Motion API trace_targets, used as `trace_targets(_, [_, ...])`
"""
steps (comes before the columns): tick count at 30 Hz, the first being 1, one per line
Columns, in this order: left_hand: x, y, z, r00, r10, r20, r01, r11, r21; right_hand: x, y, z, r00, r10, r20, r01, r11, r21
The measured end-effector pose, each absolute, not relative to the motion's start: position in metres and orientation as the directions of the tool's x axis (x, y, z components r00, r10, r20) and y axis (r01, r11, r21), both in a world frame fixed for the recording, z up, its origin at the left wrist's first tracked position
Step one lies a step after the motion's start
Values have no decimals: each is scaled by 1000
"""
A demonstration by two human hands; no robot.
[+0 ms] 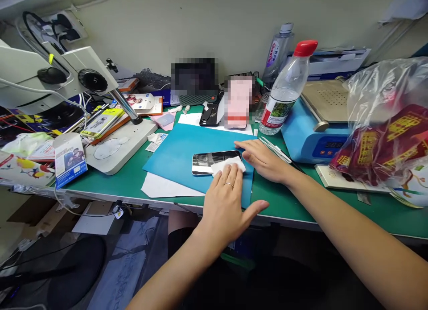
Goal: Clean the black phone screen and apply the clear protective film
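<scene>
A smartphone with a dark, reflective screen lies face up on a blue mat. Over its right end, my left hand presses a white wipe down with flat fingers. A ring is on one finger, and the thumb sticks out to the right. The fingertips partly cover the wipe, and the wipe hides part of the screen. My right hand is just beyond the phone's right end, fingers stretched out over the mat's right edge, nothing held. Whether it touches the phone I cannot tell.
A water bottle with a red cap stands behind my right hand, near a blue machine with a metal plate. Plastic-bagged red packets lie far right. At left stands a microscope; a small box sits near the front edge.
</scene>
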State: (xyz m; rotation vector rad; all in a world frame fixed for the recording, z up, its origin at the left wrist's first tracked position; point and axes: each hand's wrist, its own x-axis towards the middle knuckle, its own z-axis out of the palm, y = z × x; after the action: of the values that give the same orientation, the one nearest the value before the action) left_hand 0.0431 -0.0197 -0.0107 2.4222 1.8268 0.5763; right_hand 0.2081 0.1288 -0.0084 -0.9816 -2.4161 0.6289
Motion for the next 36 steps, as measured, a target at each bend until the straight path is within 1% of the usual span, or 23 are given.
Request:
trace_targets(4, [25,-24,-9,192,947,259,921,-265,286,209,130,-9,-651,718,245,528,661,-533])
trace_targets(7, [-2,-20,-6,123,958,261,946,-193,262,209,130,-8,-666,706,240,523,672,-525])
trace_targets(9, [-14,-11,-4,106,958,265,953,-174,247,209,129,-7,-669,705,236,519,671,-530])
trace_targets(13, [-14,5,-5,102,946,309,958,-178,227,208,128,-5,-664,711,229,518,659,-545])
trace_targets(16, [-10,1,-10,69,938,340,964,-150,218,209,126,-6,-665,716,214,525,652,-547])
trace_targets(22, [-23,-16,-14,-17,943,333,972,-62,226,209,125,-7,-652,737,179,539,616,-574])
trace_targets(29, [-13,6,-13,1,943,333,974,-76,212,209,127,-8,-641,739,207,522,618,-588])
trace_targets(33, [-19,-11,-9,24,949,315,975,-92,203,208,125,-8,-645,735,211,530,628,-570])
trace_targets(36, [-28,-29,-7,27,956,292,976,-89,201,207,125,-6,-666,717,206,540,655,-529])
